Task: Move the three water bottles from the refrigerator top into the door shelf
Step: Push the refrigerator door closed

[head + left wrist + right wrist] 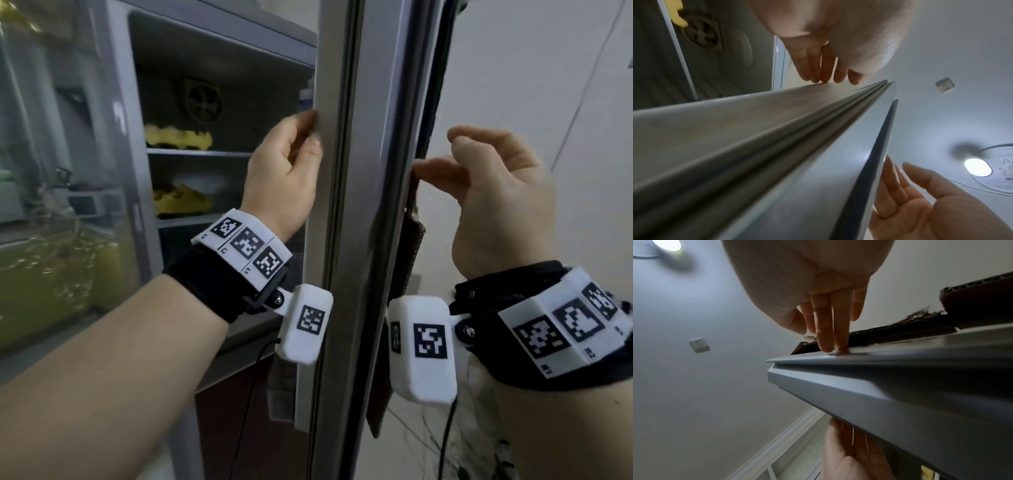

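I read the door edge [370,102] running vertical between my fingers: left hand [284,178] flat on its inner face, right hand [496,205] fingertips touching the outer lip, both loose, gripping nothing.

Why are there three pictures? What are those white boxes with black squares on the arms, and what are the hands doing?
There is no machine here, just a person's two bare hands. The big picture comes from a camera worn on the head. The other two come from the white boxes, which are small cameras strapped to each wrist, looking along the fingers. The left hand touches the inner side of an open grey cabinet door, seen edge-on. The right hand touches its outer edge, beside a piece of cardboard. Neither hand grips anything. Inside, yellow things, too blurred to name, lie on the shelves.
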